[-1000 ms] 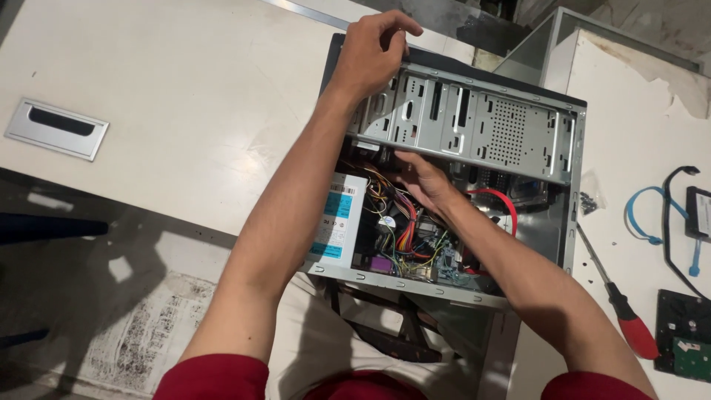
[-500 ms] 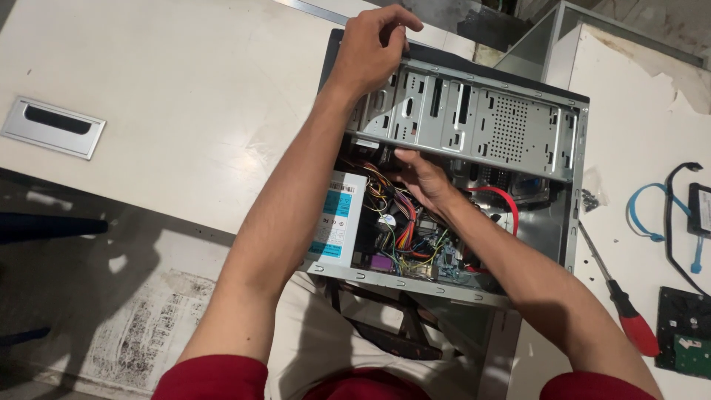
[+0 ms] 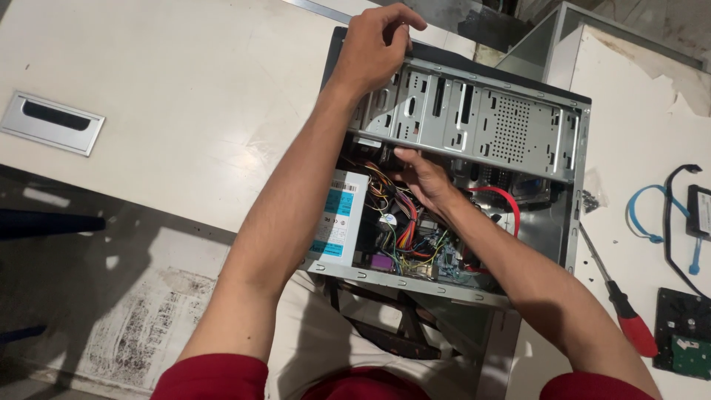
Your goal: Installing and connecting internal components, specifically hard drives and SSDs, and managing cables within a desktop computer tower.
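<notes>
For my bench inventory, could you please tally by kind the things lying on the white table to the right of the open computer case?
Screwdriver with red handle: 1
Blue cable: 1
Black cable: 1
Bare drives: 2, one near the front edge, one cut off by the frame edge
Small bag, seemingly of screws: 1
Total: 6

Grey computer case (image 3: 518, 126), red-handled screwdriver (image 3: 635, 326), blue cable (image 3: 641, 215).
</notes>
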